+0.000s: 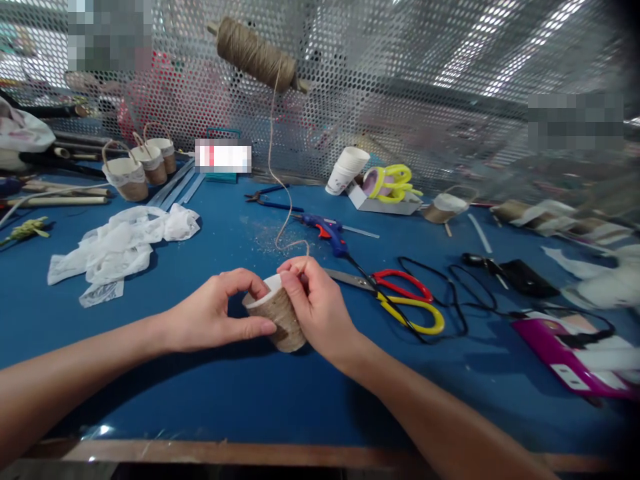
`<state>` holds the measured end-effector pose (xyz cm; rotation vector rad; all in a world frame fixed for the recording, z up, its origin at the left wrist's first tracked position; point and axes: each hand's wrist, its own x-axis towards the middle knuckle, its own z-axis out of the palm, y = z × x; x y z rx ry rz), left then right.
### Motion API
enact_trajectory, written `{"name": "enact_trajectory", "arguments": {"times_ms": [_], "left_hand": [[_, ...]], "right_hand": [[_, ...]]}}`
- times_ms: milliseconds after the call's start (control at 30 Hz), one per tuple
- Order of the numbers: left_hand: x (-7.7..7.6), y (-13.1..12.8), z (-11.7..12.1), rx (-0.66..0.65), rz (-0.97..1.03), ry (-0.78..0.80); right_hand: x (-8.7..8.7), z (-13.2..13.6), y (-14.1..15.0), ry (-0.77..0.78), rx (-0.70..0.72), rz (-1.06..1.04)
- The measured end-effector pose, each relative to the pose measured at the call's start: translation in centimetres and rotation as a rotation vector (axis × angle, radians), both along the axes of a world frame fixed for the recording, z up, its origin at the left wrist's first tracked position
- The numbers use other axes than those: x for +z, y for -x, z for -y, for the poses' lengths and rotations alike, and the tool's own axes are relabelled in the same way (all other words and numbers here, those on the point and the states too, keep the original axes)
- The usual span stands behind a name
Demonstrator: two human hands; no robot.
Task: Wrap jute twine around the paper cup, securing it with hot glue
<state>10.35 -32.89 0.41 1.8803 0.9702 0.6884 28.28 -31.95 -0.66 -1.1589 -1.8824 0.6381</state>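
Observation:
A white paper cup [286, 328] covered in brown twine is tilted between both hands, low over the blue table. My left hand [215, 312] grips its rim, fingers inside and thumb against the wrapped wall. At the cup's far right edge, my right hand [324, 308] pinches the twine [278, 241] against the rim; the fingertips are partly hidden. That strand runs up to a large spool [253, 55] hung on a stick at the mesh panel. Beyond the hands lies a blue glue gun [325, 230]. Scissors [400, 300] with red and yellow handles rest right of my right hand.
White lace [123, 243] lies at left, before several finished cup baskets [131, 179]. Pliers [270, 197], stacked paper cups [347, 170] and a box [383, 200] with yellow-handled scissors stand at the back. A black cord [463, 293] leads to a purple power strip [555, 357] at right.

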Motion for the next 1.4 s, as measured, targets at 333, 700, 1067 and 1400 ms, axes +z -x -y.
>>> {"name": "enact_trajectory", "arguments": {"times_ms": [333, 700, 1067, 1400], "left_hand": [[-0.1, -0.9, 0.5, 0.075, 0.031, 0.074], [-0.8, -0.6, 0.3, 0.019, 0.089, 0.074], [0.8, -1.1, 0.5, 0.087, 0.063, 0.138], [1.2, -1.2, 0.6, 0.111, 0.138, 0.264]], "right_hand": [[0.6, 0.3, 0.3, -0.111, 0.044, 0.148], [0.9, -0.2, -0.2, 0.215, 0.193, -0.189], [0.9, 0.4, 0.2, 0.121, 0.194, -0.095], [1.6, 0.9, 0.5, -0.018, 0.196, 0.075]]}}
